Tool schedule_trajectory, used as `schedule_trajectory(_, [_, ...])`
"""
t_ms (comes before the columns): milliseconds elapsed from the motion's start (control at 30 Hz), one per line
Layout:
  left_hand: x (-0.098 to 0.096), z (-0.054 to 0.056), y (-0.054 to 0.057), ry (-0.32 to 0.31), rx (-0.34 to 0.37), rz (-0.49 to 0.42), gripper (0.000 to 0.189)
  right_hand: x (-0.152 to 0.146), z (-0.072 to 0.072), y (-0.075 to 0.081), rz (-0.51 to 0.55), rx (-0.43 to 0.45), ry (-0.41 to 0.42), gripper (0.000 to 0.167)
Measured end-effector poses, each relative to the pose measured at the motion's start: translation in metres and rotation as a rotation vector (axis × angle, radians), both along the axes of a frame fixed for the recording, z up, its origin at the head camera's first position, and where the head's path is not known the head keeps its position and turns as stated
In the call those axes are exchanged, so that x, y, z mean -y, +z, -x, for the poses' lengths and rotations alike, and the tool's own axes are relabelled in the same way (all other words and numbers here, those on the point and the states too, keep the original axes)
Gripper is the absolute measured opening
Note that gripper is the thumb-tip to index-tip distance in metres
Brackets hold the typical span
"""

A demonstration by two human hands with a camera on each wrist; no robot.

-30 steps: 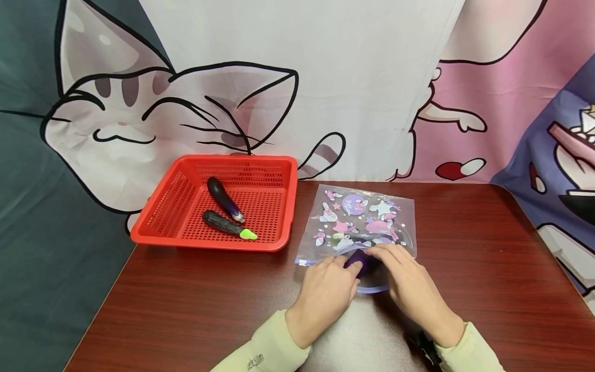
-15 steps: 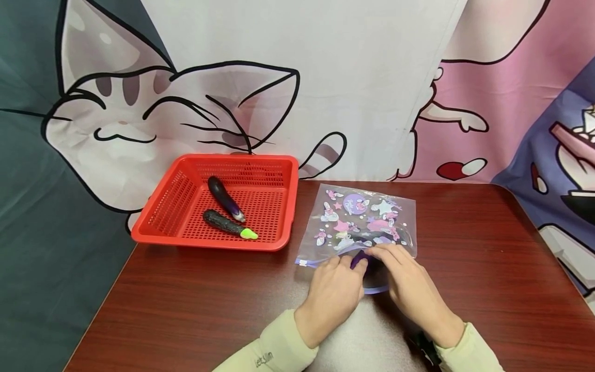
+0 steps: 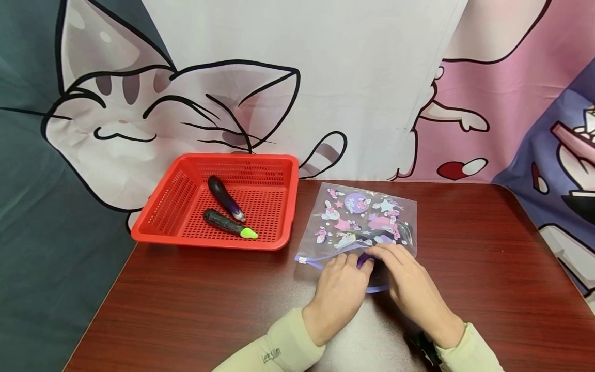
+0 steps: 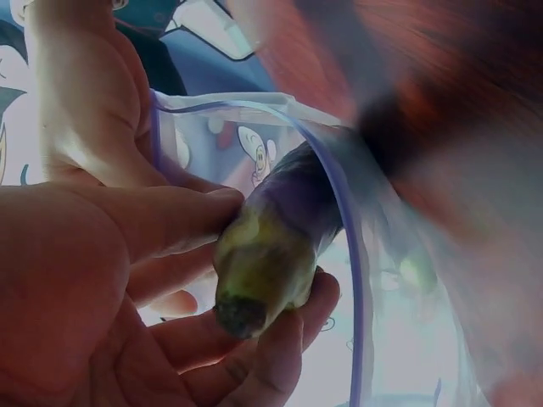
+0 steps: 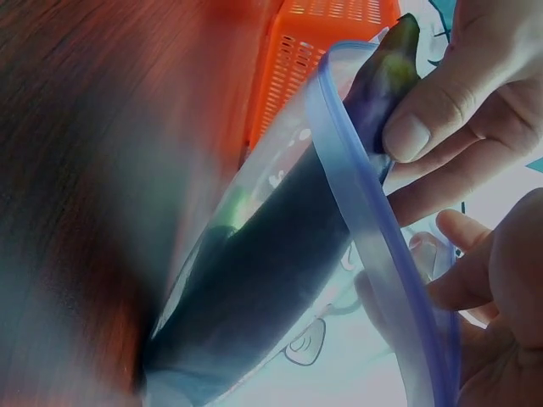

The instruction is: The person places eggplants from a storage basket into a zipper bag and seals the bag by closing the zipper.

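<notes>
My left hand point(image 3: 341, 292) holds a dark purple eggplant point(image 4: 293, 199) by its green stem end, thumb on one side and fingers on the other. Most of the eggplant lies inside a clear zip bag point(image 3: 311, 230) printed with pink and purple cartoons; its stem end sticks out of the mouth. With its fingers my right hand point(image 3: 411, 289) grips the purple-edged mouth point(image 5: 365, 195), which gapes around the eggplant. A bright green end point(image 5: 236, 210) of another dark item shows through the bag beside it. In the head view, the hands cover most of the eggplant.
A red perforated basket point(image 3: 144, 227) stands left of the bag. In it lie a dark eggplant point(image 3: 223, 195) and a bumpy black vegetable point(image 3: 223, 222) with a bright green end. A white slider point(image 3: 302, 260) sits at the bag's left corner. A cartoon curtain point(image 3: 353, 93) hangs behind the table.
My left hand has moved a little right and forward, pushing the eggplant deeper into the bag, so less of it shows. The right hand stays at the bag's mouth.
</notes>
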State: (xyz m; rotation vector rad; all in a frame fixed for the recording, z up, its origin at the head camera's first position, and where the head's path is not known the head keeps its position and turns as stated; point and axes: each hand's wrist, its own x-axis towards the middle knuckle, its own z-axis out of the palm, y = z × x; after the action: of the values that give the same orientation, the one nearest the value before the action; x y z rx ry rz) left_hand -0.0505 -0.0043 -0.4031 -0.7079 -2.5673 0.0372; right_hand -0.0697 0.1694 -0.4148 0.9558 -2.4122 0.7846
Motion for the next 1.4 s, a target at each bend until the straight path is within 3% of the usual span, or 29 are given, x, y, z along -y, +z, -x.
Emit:
schedule_trajectory(300, [-0.001,0.004,-0.001,-0.01,0.017,-0.006,0.02,0.002,-0.001,0.0,0.016,-0.013,0.013,0.056])
schedule_trajectory(733, [-0.003,0.011,-0.007,-0.022,0.126,-0.031,0.023,0.001,-0.002,0.0,0.014,0.011,0.008,0.052])
schedule_trajectory(1400, [-0.009,0.019,-0.016,-0.071,0.069,-0.03,0.019,0.001,-0.002,0.002,0.011,0.04,0.007,0.047])
